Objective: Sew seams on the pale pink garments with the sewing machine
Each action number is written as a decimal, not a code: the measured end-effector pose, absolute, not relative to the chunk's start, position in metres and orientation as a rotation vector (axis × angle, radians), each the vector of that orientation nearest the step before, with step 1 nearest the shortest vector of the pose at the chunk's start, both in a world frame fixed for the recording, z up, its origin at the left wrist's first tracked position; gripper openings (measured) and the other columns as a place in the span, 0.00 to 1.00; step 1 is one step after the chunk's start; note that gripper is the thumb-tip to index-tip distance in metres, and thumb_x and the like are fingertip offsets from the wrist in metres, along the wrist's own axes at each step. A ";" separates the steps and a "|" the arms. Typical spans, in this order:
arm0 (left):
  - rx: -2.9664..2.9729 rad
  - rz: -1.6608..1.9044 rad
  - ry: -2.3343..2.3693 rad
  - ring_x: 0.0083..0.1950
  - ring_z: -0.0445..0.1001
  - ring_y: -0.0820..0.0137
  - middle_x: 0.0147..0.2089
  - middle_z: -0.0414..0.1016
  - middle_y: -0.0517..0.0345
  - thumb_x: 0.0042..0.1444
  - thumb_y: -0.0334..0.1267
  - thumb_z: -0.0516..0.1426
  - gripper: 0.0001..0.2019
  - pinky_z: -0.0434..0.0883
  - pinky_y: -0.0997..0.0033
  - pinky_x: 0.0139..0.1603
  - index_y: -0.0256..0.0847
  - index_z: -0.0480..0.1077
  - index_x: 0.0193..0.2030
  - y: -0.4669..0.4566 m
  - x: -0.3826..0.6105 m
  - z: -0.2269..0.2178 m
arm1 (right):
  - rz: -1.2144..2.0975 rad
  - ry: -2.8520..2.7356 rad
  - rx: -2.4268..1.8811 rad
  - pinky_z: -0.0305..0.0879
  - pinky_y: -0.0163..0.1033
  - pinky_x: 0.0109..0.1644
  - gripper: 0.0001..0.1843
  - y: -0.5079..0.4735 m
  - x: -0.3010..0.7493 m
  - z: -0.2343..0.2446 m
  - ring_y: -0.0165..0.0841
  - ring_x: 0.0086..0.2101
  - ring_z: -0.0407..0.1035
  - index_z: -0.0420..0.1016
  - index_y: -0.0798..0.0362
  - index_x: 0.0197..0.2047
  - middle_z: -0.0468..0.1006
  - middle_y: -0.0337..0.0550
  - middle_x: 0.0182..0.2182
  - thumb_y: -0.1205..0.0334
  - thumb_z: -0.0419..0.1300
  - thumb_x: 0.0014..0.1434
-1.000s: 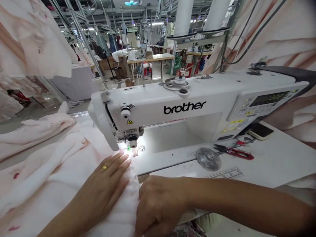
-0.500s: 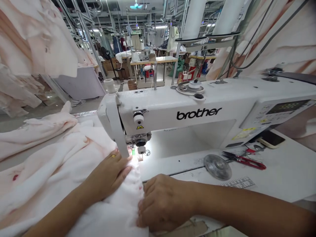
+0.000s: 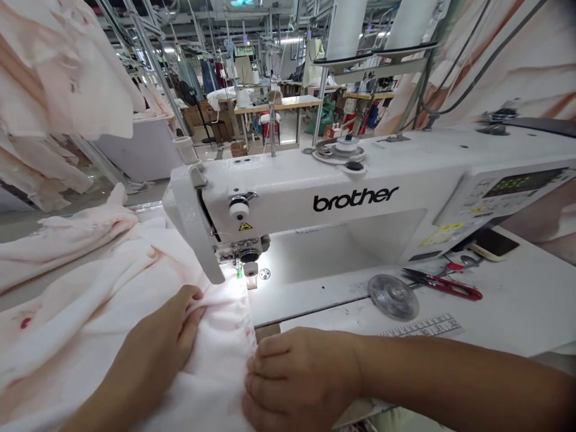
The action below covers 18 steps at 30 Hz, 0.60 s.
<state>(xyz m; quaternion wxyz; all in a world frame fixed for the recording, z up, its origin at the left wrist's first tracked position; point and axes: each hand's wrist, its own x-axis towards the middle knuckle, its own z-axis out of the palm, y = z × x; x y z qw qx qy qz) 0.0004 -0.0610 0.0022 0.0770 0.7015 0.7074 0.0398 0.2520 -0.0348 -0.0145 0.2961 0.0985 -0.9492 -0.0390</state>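
Pale pink-and-white fabric (image 3: 225, 360) with reddish marks lies over the left of the machine bed, its right edge running up under the presser foot. My left hand (image 3: 157, 342) is on the fabric below and left of the needle area, thumb and fingers pinching a small fold. My right hand (image 3: 299, 378) closes its curled fingers round the fabric's right edge, nearer to me; its fingertips are partly hidden. A lamp brightens the cloth at the needle of the white Brother sewing machine (image 3: 288, 198).
On the table to the right are a clear round disc (image 3: 393, 297), red-handled thread snips (image 3: 445, 285), a phone (image 3: 494, 244) and a printed ruler scale (image 3: 423, 326). Thread cones (image 3: 346, 30) stand above the machine. More printed fabric (image 3: 67, 66) hangs at left.
My left hand has drawn back from the needle area, down and left, and now pinches the cloth. My right hand stays at the fabric edge, slightly lower. The view has shifted a little.
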 end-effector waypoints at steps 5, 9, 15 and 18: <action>2.771 0.217 1.900 0.52 0.75 0.55 0.51 0.76 0.49 0.63 0.33 0.45 0.19 0.68 0.56 0.49 0.43 0.63 0.59 -0.059 0.002 0.001 | 0.121 -2.661 0.187 0.62 0.38 0.40 0.09 -0.031 0.252 -0.010 0.30 0.30 0.64 0.74 0.53 0.28 0.69 0.34 0.25 0.68 0.64 0.60; 3.145 0.196 1.462 0.65 0.66 0.59 0.64 0.69 0.54 0.55 0.23 0.46 0.31 0.57 0.57 0.62 0.45 0.60 0.66 -0.053 0.002 -0.006 | 0.169 -2.697 0.188 0.62 0.38 0.41 0.09 -0.030 0.253 -0.009 0.30 0.31 0.64 0.73 0.53 0.28 0.70 0.34 0.26 0.68 0.64 0.60; 3.051 0.201 1.473 0.64 0.66 0.64 0.60 0.73 0.56 0.56 0.20 0.45 0.30 0.60 0.61 0.62 0.44 0.65 0.63 -0.033 -0.007 -0.013 | 0.130 -2.756 0.113 0.62 0.39 0.39 0.09 -0.023 0.252 -0.012 0.31 0.32 0.66 0.74 0.55 0.31 0.72 0.37 0.28 0.70 0.59 0.65; 2.974 0.210 1.424 0.62 0.68 0.63 0.58 0.74 0.53 0.58 0.21 0.45 0.24 0.62 0.60 0.61 0.43 0.72 0.54 -0.015 -0.008 -0.009 | 0.089 -2.741 0.035 0.63 0.37 0.42 0.12 -0.016 0.251 -0.014 0.30 0.35 0.68 0.72 0.55 0.32 0.74 0.39 0.31 0.71 0.55 0.68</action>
